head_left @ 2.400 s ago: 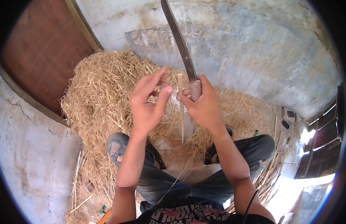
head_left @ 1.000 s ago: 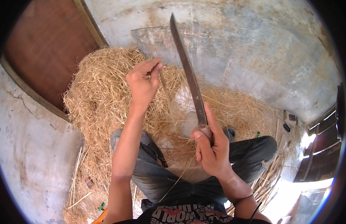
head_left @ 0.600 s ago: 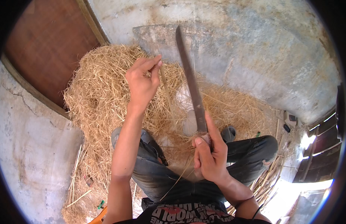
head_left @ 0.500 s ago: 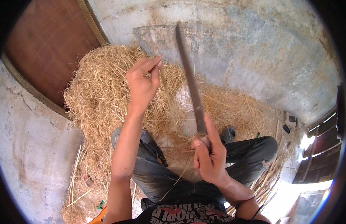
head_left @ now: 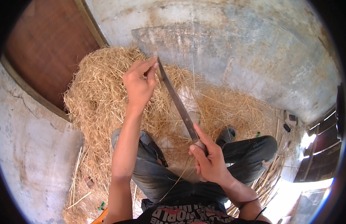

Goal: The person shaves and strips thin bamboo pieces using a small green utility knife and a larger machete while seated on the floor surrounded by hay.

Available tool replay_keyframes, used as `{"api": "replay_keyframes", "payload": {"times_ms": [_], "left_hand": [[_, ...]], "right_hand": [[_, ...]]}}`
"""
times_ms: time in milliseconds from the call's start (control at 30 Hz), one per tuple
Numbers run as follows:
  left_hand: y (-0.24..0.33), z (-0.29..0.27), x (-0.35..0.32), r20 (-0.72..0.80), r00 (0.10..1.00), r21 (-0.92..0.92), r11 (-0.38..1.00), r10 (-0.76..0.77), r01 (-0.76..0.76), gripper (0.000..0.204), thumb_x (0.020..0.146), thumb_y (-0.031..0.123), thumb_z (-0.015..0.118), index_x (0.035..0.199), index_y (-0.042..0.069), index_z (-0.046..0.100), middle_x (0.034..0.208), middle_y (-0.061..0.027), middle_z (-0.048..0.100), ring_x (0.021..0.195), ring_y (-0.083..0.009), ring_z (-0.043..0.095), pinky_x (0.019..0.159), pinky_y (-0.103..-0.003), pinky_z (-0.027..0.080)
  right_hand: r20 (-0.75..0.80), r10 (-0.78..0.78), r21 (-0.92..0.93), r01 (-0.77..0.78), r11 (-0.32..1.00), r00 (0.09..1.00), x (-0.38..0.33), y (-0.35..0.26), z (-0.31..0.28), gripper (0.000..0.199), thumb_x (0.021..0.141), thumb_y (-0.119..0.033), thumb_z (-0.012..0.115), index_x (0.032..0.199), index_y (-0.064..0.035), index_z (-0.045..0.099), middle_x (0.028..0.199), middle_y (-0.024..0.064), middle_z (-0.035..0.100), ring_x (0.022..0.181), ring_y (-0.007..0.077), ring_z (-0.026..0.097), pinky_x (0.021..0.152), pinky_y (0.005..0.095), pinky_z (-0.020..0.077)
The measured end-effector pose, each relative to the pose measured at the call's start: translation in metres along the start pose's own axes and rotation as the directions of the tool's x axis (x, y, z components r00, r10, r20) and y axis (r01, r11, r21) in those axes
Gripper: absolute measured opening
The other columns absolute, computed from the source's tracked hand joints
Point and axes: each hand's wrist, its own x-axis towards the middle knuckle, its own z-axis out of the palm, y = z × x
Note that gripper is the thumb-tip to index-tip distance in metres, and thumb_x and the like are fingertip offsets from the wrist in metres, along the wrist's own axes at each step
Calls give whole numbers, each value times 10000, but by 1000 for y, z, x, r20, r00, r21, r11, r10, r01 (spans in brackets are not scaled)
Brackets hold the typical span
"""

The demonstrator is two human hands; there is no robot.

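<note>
My right hand (head_left: 210, 158) is wrapped round the handle of a long dark-bladed knife (head_left: 176, 100), its index finger stretched along the blade's base. The blade slants up and to the left, its tip end close to my left hand (head_left: 140, 83). Between the thumb and forefinger of that hand I pinch the upper end of a thin, pale strip (head_left: 166, 93), which looks like bamboo. The strip hangs down behind the blade, and its lower end is lost against the shavings. Blade and strip cross just below my left fingertips; whether they touch I cannot tell.
A big heap of straw-like shavings (head_left: 100, 82) lies left and ahead, spreading right along the grey wall (head_left: 247, 48). A brown door panel (head_left: 49, 48) stands at the far left. Long thin sticks (head_left: 268, 177) lie beside my right leg. Small dark objects (head_left: 288, 121) sit near the wall.
The knife has swung left and down, from upright and apart from the strip to slanting across it near my left fingers. My left hand has shifted only slightly left, still pinching the strip.
</note>
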Motion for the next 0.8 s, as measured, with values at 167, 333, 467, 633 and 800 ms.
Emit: {"api": "replay_keyframes", "payload": {"times_ms": [167, 333, 467, 633, 800], "left_hand": [[-4, 5, -2, -38, 999, -91, 996, -7, 3, 198, 881, 13, 746, 1057, 80, 807, 825, -80, 741, 689, -119, 642, 608, -255, 489], [-5, 3, -2, -31, 999, -19, 1000, -14, 14, 224, 883, -2, 741, 1079, 84, 804, 807, -71, 734, 670, -102, 614, 607, -247, 475], [-11, -1, -8, -1, 997, -58, 995, -77, 77, 240, 891, 7, 735, 1102, 100, 802, 795, -67, 724, 665, -98, 601, 614, -244, 472], [-6, 8, -6, -9, 996, -107, 991, -84, 83, 239, 893, 17, 738, 1113, 89, 797, 790, -57, 712, 668, -91, 582, 610, -256, 465], [-16, -4, -5, -42, 998, -93, 995, -36, 32, 183, 890, 40, 748, 1063, 59, 802, 790, -70, 726, 654, -102, 607, 591, -255, 473]], "right_hand": [[-186, -210, 22, 218, 976, 960, -3, -1, 6, 611, 1040, -37, 495, 1605, -14, 263, 714, -37, 514, 505, 6, 436, 477, 188, 358], [-38, -140, -62, 138, 989, 989, -1, 15, -7, 612, 1034, -25, 498, 1599, 6, 264, 699, -35, 502, 502, 9, 435, 475, 195, 356], [-19, 48, 43, -47, 998, 999, -6, -15, -5, 619, 1032, -24, 502, 1597, 20, 253, 692, -40, 456, 553, 19, 416, 532, 202, 365], [-50, -106, -82, 102, 991, 993, -7, -7, 1, 624, 1035, -40, 521, 1600, 1, 259, 742, -24, 412, 657, 34, 389, 622, 198, 361], [45, -54, -119, 59, 991, 998, 1, 31, -3, 620, 1039, -41, 521, 1602, -7, 261, 766, -17, 406, 660, 42, 384, 628, 194, 358]]}}
